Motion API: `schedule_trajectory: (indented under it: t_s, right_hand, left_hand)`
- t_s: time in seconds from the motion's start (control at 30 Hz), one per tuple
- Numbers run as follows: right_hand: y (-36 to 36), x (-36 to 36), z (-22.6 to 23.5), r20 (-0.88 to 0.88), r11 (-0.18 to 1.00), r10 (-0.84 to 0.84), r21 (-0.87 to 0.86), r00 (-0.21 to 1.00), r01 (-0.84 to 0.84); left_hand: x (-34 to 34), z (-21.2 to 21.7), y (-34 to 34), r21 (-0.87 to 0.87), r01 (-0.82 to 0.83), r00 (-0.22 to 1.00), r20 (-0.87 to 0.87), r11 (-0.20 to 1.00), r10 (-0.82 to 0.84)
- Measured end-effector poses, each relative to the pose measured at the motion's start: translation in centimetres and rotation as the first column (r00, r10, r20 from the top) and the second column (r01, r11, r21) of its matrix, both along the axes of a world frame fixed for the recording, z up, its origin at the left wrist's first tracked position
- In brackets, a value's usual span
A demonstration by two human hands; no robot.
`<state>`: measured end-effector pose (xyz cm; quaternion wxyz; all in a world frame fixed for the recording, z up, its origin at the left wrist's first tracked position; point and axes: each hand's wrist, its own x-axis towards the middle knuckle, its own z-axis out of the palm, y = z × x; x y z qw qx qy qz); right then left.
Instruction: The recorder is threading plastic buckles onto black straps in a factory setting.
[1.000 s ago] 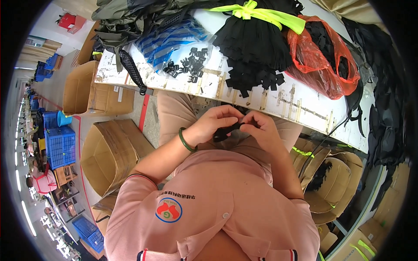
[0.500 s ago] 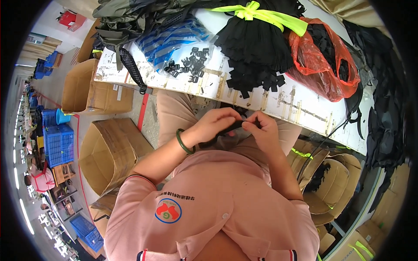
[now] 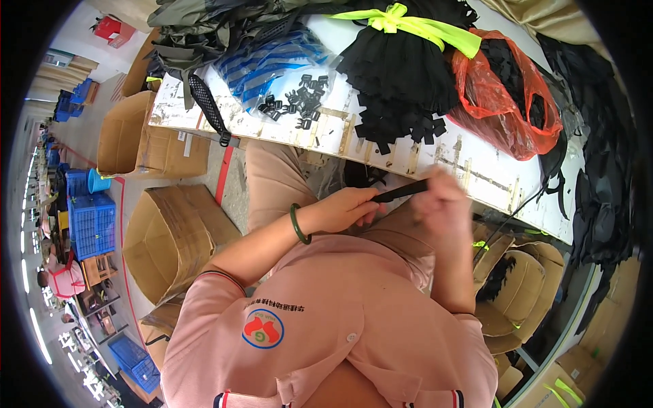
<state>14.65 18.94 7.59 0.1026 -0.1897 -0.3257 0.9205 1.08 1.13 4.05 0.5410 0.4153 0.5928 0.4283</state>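
A black webbing strap (image 3: 403, 192) stretches between my two hands above my lap, just short of the table's front edge. My left hand (image 3: 343, 208), below a dark green bangle, is closed round its left end. The right hand (image 3: 441, 202) is smeared by motion, but its fingers are curled at the strap's other end. On the white table beyond lie several black plastic buckles (image 3: 299, 100), partly on a clear bag. To their right a thick bundle of black straps (image 3: 401, 81) is tied with a neon yellow band (image 3: 422, 26).
A red plastic bag (image 3: 507, 102) of black pieces sits on the worn table (image 3: 469, 170) at right. Dark fabric (image 3: 197, 34) is piled at the far left. Cardboard boxes stand left (image 3: 173, 238) and right (image 3: 524, 285) of me. Blue crates (image 3: 92, 224) stand farther left.
My right hand has swung right and slightly up, away from the left hand. The black strap now shows pulled out straight between them.
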Motion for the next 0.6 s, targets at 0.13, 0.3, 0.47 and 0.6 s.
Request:
schedule_trajectory:
  t_s: [0.13,0.3,0.47,0.6]
  right_hand:
    - [3.4,0.5,4.7,-0.355,0.958,-0.094,0.222,0.930,0.181]
    - [3.0,-3.2,-0.6,0.138,0.557,-0.128,0.830,0.982,-0.044]
    - [5.4,-8.0,-1.6,0.062,-0.228,-0.577,0.945,0.814,-0.233]
    - [6.6,-8.8,-3.2,-0.081,-0.346,-0.651,0.916,0.754,-0.201]
  left_hand:
    - [-0.3,-6.2,-1.0,-0.026,-0.003,0.999,-0.055,1.000,0.002]
    - [-0.3,-7.8,-0.5,0.309,-0.091,0.679,-0.676,0.947,0.286]
    - [-1.2,-5.3,-0.7,0.076,-0.113,0.885,-0.446,0.991,0.135]
    - [-0.9,-5.1,-0.8,-0.043,-0.105,0.960,-0.266,0.994,0.090]
